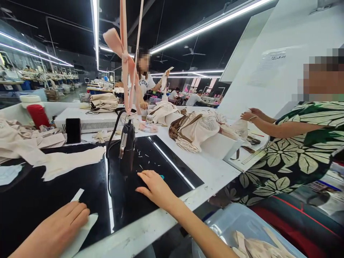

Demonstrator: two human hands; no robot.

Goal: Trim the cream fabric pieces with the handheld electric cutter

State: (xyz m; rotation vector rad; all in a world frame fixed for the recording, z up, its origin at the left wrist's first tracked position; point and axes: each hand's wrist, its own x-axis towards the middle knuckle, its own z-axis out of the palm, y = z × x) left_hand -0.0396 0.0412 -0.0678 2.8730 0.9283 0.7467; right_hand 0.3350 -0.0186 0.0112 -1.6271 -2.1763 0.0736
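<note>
My left hand (63, 224) is closed over a pale fabric strip (77, 240) low on the glossy black board (77, 172). The strip's ends stick out above and below the fingers. My right hand (153, 186) rests on the board with fingers stretched out and thumb apart, holding nothing I can see. A small teal thing (162, 177) peeks out behind it, mostly hidden. Above and between the hands, a black corded handheld tool (127, 143) hangs from knotted pink straps (125, 64). Small white scraps (142, 157) lie beside the tool.
Cream fabric pieces (70, 161) lie at the left, by a phone (73, 130) and a red bottle (38, 115). Beige garments (199, 129) are heaped across the table. A co-worker (290, 143) sits at the right, another person (145, 82) stands behind. A clear bin (233, 218) stands below.
</note>
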